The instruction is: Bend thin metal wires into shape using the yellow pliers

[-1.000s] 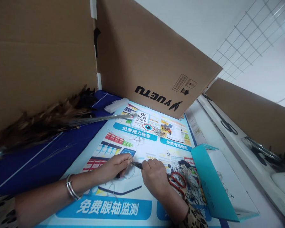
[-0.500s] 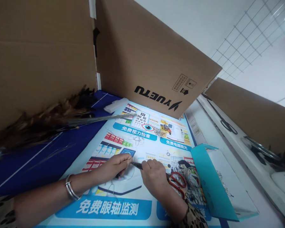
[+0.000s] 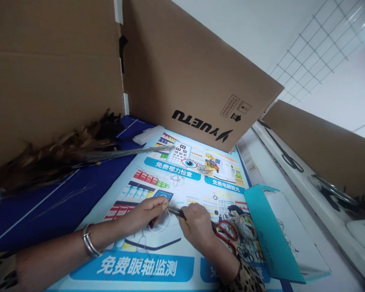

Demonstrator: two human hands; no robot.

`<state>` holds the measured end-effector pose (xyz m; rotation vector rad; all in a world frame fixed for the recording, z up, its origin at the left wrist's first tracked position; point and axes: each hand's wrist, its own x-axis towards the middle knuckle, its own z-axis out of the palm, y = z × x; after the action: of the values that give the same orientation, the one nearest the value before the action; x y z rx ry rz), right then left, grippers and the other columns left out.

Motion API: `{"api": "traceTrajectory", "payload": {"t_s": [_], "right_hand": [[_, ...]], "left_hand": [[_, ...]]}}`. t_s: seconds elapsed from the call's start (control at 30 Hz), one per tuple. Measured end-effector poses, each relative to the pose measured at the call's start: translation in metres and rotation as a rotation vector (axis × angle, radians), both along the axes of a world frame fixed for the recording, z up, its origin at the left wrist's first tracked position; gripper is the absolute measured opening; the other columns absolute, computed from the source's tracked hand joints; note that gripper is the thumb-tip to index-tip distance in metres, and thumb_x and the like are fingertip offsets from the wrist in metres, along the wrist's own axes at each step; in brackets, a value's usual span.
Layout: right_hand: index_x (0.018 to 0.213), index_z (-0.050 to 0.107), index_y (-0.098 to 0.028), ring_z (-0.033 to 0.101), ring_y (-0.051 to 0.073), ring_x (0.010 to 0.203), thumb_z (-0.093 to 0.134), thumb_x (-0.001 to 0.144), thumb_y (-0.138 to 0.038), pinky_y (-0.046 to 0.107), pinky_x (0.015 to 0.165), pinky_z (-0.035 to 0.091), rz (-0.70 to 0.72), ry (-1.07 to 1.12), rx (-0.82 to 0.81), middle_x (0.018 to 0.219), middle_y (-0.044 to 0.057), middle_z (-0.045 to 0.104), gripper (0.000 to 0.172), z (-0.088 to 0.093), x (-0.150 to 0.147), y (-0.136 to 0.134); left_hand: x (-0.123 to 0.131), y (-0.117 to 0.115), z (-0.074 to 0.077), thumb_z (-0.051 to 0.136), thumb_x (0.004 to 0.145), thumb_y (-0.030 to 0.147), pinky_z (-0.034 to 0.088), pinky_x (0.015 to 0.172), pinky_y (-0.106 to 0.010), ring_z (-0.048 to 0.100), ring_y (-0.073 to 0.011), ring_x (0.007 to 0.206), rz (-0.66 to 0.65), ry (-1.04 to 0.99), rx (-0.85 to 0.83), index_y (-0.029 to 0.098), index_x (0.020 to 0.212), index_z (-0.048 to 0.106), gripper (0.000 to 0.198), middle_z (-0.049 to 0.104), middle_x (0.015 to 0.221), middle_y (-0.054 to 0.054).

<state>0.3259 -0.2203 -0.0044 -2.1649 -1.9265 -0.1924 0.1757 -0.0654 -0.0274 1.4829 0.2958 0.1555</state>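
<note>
My left hand (image 3: 156,207) is closed in a pinch on a thin wire loop (image 3: 170,219), which curves down below the fingers. A small dark piece with a bit of pink shows under that hand; its kind is unclear. My right hand (image 3: 197,227) is wrapped round a pair of pliers (image 3: 177,211), with dark jaws pointing left to my left fingertips and a touch of yellow at the handle. The jaw tips meet the wire beside my left thumb; whether they grip it I cannot tell. Red-handled scissors (image 3: 228,230) lie just right of my right hand.
A clear tape roll (image 3: 252,233) and small wire rings lie by the scissors. An open teal box (image 3: 267,239) stands at the right. Brown feathers (image 3: 48,158) and long thin wires (image 3: 130,151) lie at left. A cardboard panel (image 3: 185,73) rises behind the printed mat (image 3: 167,192).
The pliers have turned slightly, and more of their jaws and yellow handle part shows. My right fingers have shifted a little on them. My left hand has stayed nearly in place.
</note>
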Motion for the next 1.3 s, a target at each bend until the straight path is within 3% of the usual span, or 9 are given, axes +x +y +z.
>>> {"api": "traceTrajectory", "payload": {"t_s": [0.27, 0.53, 0.63, 0.8, 1.0, 1.3], "right_hand": [[0.083, 0.058, -0.018, 0.052, 0.019, 0.077, 0.053, 0.086, -0.024, 0.029, 0.068, 0.038, 0.032, -0.015, 0.038, 0.079, 0.005, 0.059, 0.009, -0.006, 0.005, 0.0], [0.085, 0.059, -0.018, 0.054, 0.017, 0.075, 0.047, 0.091, -0.03, 0.026, 0.065, 0.039, 0.006, 0.198, 0.127, 0.078, 0.005, 0.059, 0.017, -0.012, 0.009, -0.001], [0.08, 0.058, -0.018, 0.054, 0.016, 0.073, 0.05, 0.09, -0.03, 0.025, 0.064, 0.039, -0.051, 0.26, 0.093, 0.077, 0.004, 0.058, 0.017, -0.012, 0.01, 0.001], [0.08, 0.059, -0.019, 0.055, 0.016, 0.074, 0.055, 0.088, -0.029, 0.025, 0.066, 0.04, 0.004, 0.287, -0.002, 0.077, 0.003, 0.059, 0.013, -0.011, 0.008, 0.002], [0.087, 0.061, -0.018, 0.057, 0.016, 0.076, 0.055, 0.089, -0.03, 0.025, 0.067, 0.041, 0.041, 0.28, -0.032, 0.08, 0.004, 0.061, 0.013, -0.012, 0.006, 0.002], [0.082, 0.06, -0.018, 0.056, 0.017, 0.075, 0.056, 0.087, -0.03, 0.026, 0.065, 0.04, 0.05, 0.293, -0.034, 0.078, 0.004, 0.061, 0.013, -0.012, 0.006, 0.004]], "left_hand": [[-0.001, -0.001, 0.001, 0.044, 0.091, 0.05, 0.034, 0.049, -0.024, 0.042, -0.0124, 0.052, 0.009, 0.011, -0.039, 0.021, 0.074, 0.045, 0.035, 0.049, 0.056, 0.004], [-0.001, 0.0, 0.002, 0.043, 0.093, 0.049, 0.033, 0.051, -0.025, 0.041, -0.0118, 0.052, 0.025, -0.047, -0.12, 0.02, 0.072, 0.044, 0.036, 0.049, 0.055, 0.004], [-0.002, 0.0, 0.003, 0.044, 0.093, 0.047, 0.031, 0.049, -0.024, 0.04, -0.0113, 0.051, 0.0, -0.051, -0.16, 0.02, 0.073, 0.045, 0.033, 0.048, 0.056, 0.005], [-0.002, 0.0, 0.003, 0.045, 0.092, 0.047, 0.028, 0.047, -0.024, 0.039, -0.0108, 0.049, -0.044, -0.039, -0.134, 0.02, 0.071, 0.045, 0.035, 0.048, 0.056, 0.004], [-0.001, 0.001, -0.003, 0.045, 0.093, 0.045, 0.029, 0.049, -0.024, 0.039, -0.0111, 0.05, -0.067, -0.04, -0.145, 0.02, 0.072, 0.046, 0.033, 0.049, 0.055, 0.004], [-0.002, 0.004, 0.001, 0.043, 0.095, 0.044, 0.029, 0.051, -0.024, 0.038, -0.0108, 0.05, -0.104, -0.063, -0.142, 0.019, 0.071, 0.047, 0.034, 0.048, 0.055, 0.005]]}}
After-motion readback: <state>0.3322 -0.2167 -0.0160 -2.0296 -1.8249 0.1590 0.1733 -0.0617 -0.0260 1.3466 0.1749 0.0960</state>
